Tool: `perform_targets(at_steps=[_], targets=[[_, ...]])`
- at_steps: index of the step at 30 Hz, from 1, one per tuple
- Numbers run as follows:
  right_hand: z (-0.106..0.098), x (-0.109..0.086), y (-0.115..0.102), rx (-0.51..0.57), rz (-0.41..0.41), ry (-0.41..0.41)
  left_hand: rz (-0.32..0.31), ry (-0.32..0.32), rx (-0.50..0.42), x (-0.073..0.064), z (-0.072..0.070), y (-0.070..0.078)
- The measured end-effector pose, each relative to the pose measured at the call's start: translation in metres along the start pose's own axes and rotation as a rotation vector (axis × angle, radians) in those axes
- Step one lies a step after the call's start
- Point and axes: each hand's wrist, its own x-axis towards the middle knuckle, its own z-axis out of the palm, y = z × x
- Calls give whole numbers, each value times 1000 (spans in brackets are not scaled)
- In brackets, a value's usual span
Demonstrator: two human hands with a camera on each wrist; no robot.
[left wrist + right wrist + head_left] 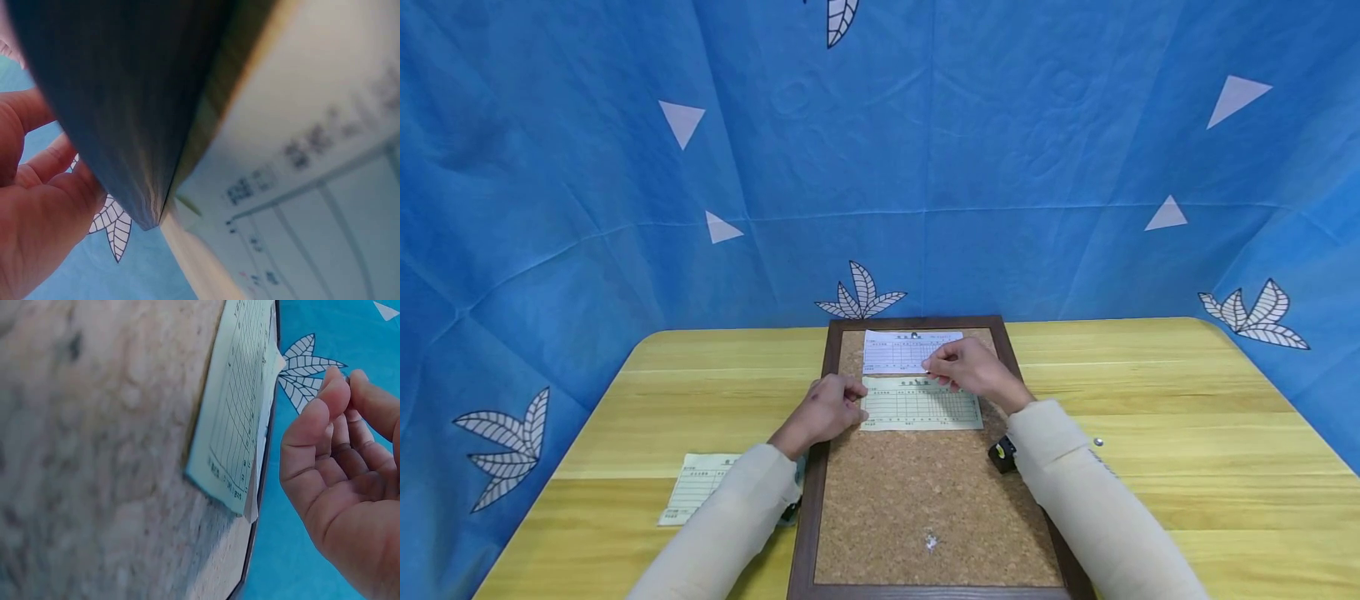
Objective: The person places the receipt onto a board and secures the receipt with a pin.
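A pale green printed receipt slip (917,408) lies on a cork board (925,492) with a dark wooden frame. Just above it is a white receipt slip (891,354), with a small tack (914,336) at its top edge. The thumb and forefinger of my left hand (827,408) press spread apart on the green slip's left edge. My right hand (973,367) is over the green slip's top edge, thumb and forefinger tips together. They pinch a tiny thumbtack (348,380), mostly hidden by the fingertips.
Another green slip (700,483) lies on the wooden table (1187,400) left of the board, partly under my left sleeve. A silver thumbtack (1098,442) sits on the table to the right. Small shiny tacks (931,542) are on the lower cork. A blue curtain (1000,167) hangs behind.
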Motion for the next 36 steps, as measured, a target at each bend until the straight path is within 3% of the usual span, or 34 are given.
perform_targets(at_steps=[36], targets=[[15, 12, -8, 16, 94, -110, 10, -2, -28, 0, -1, -2]])
